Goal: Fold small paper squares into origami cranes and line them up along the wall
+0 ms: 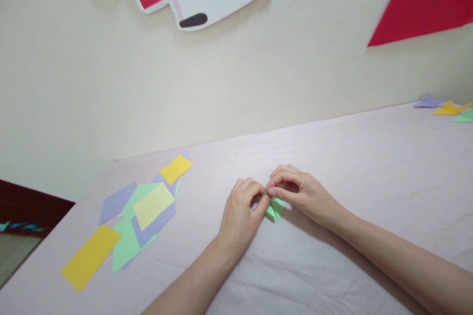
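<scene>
A small green folded paper is between my two hands, just above or on the pale cloth. My left hand pinches its upper left edge between thumb and fingers. On the other side, the thumb and index finger of my right hand close on the top edge of the same paper, close to the left fingertips. Creases and a pointed lower tip show on the paper; its upper part is hidden behind the fingers.
Loose yellow, green and purple paper sheets lie overlapping to the left. At the far right stand folded paper figures, one purple, one yellow, one green. A wall with red and white decorations rises behind the cloth-covered surface.
</scene>
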`<move>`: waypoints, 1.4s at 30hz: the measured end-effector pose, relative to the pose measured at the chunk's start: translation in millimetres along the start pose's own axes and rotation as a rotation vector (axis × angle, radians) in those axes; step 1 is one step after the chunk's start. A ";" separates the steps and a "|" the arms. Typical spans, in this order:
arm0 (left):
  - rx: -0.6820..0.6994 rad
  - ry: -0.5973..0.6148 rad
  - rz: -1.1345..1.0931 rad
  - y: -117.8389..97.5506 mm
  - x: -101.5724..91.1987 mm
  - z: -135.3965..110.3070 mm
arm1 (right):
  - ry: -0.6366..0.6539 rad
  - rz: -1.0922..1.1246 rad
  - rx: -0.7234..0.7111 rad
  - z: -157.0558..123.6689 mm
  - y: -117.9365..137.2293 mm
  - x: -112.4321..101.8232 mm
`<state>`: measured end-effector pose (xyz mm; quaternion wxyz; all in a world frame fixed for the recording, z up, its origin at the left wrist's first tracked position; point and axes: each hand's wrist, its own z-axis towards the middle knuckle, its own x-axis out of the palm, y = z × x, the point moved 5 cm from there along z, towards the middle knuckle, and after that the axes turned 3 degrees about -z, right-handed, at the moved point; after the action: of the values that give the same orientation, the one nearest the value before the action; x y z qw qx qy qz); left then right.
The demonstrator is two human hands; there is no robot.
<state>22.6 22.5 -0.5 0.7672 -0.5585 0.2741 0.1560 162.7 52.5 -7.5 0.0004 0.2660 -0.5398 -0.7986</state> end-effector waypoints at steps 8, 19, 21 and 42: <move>0.001 0.005 0.020 -0.4 1.4 0.6 | -0.023 -0.031 -0.042 0.0 4.8 2.8; -0.009 0.008 0.000 0.1 -0.7 0.7 | -0.010 -0.049 -0.011 -0.8 8.8 3.2; -0.013 0.002 -0.012 -0.3 -0.4 0.3 | -0.026 -0.065 -0.028 -1.0 11.1 3.4; -0.366 -0.008 -0.753 -1.4 28.4 -4.1 | -0.121 -0.357 -0.171 -6.7 25.5 2.3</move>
<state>45.1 16.3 -17.3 0.6597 -0.7463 0.0156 -0.0872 156.3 35.4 11.7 -0.1509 0.3079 -0.4134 -0.8435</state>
